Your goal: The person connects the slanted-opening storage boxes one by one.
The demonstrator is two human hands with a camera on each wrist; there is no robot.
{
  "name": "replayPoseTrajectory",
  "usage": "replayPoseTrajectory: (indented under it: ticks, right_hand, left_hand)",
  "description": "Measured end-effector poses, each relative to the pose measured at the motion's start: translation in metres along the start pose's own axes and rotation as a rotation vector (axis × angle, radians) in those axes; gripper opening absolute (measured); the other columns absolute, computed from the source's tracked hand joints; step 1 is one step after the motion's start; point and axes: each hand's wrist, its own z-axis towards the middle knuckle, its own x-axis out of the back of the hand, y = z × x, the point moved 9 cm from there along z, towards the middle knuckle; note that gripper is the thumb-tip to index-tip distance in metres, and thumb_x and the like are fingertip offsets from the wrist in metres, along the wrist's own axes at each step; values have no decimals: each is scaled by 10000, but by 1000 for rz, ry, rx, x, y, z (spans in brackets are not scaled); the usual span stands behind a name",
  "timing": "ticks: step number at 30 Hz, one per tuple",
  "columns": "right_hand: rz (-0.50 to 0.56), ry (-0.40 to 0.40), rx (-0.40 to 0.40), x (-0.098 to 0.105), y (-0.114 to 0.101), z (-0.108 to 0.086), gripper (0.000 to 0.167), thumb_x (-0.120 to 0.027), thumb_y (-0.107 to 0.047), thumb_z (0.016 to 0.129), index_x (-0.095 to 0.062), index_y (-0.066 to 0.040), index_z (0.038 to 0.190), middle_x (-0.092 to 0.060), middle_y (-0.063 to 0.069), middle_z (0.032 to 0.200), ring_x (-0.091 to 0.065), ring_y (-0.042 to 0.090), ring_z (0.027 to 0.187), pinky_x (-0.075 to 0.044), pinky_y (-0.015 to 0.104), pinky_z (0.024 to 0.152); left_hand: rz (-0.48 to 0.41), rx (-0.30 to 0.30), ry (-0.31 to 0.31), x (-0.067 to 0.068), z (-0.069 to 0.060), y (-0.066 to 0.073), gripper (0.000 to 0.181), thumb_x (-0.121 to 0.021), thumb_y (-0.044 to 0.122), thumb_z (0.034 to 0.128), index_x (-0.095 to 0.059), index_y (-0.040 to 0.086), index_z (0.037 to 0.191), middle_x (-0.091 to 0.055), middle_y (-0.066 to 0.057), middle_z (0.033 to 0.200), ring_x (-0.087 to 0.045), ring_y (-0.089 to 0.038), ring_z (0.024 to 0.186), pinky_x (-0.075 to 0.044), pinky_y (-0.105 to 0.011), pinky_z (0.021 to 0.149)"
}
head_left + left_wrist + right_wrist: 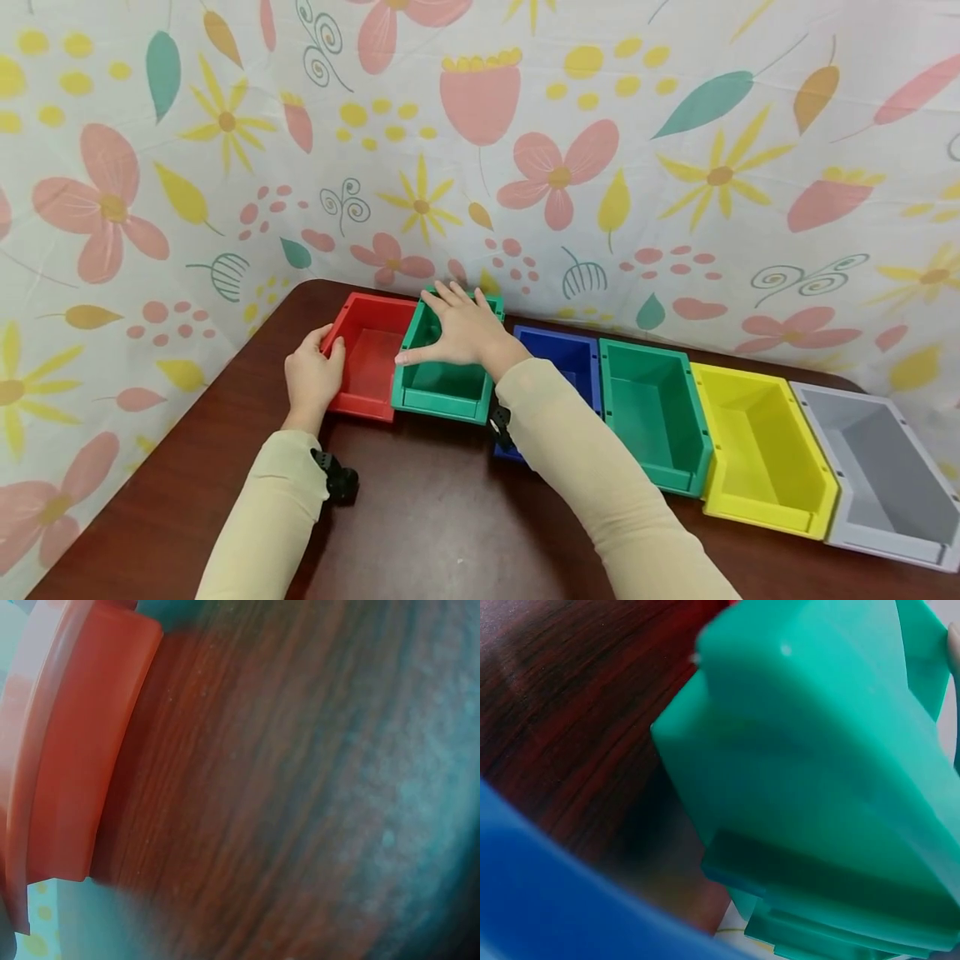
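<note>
Your right hand spreads across the green bin, between red bin and blue bin, probably to steady both sides. Your left hand grips the red bin's left rim, likely bracing it.

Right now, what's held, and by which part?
The left hand grips the red bin by its left rim. The right hand spreads over the adjacent green bin; whether it grips is unclear.

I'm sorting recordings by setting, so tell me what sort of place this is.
Probably an indoor work corner set up for tabletop handling: a dark table, coloured bins and a flower-patterned backdrop.
</note>
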Motion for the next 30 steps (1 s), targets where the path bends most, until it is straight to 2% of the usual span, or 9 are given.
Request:
replayPoseTrajectory:
  ticks: [7, 14, 19, 22, 26, 30]
  right_hand:
    - [-2, 5, 0, -6, 3, 0, 1154, -388, -936, 608, -136, -289, 1529, -75, 7, 1609, -33, 231, 1483, -6, 540, 1171]
    - [17, 4, -16, -9, 5, 1, 1131, -419, -922, 612, -126, -322, 1525, -68, -19, 1608, -40, 230, 1481, 8, 536, 1172]
    - [49, -48, -41, -31, 9, 0, 1171, -437, -932, 582, -92, -331, 1526, -4, -46, 1610, 12, 232, 1482, 25, 541, 1168]
    - [61, -46, -60, -41, 15, 0, 1185, -432, -942, 564, -83, -342, 1525, 12, -64, 1608, 33, 221, 1482, 38, 534, 1169]
    - [74, -10, -57, -41, 16, 3, 1185, -442, -939, 558, -110, -340, 1524, -14, -63, 1608, 19, 217, 1480, 44, 535, 1167]
    - [82, -22, -51, -40, 14, 6, 1191, -444, -941, 553, -106, -340, 1525, -8, -62, 1608, 23, 218, 1479, 47, 535, 1167]
  left_hand:
    - [-4, -10, 4, -1, -1, 0, 371, -559, 227, 932, -606, 42, 1251, -680, -193, 784, -562, -262, 589, -541, -424, 661]
    - [6, -15, 17, 1, 0, 1, 364, -558, 228, 930, -615, 46, 1240, -677, -186, 755, -552, -250, 567, -483, -312, 588]
    - [4, -2, 9, -1, -2, -2, 363, -559, 231, 931, -616, 51, 1241, -676, -179, 750, -548, -236, 571, -453, -266, 572]
    - [-4, 0, -4, -4, -3, -3, 369, -556, 237, 934, -613, 56, 1249, -673, -175, 746, -550, -235, 576, -483, -302, 589]
    - [-14, -2, 1, -4, -1, -2, 373, -551, 246, 936, -609, 63, 1256, -682, -180, 775, -571, -259, 607, -530, -388, 639]
    - [-14, 9, 4, -2, 1, -4, 374, -548, 246, 938, -607, 63, 1259, -690, -187, 817, -578, -276, 641, -542, -424, 679]
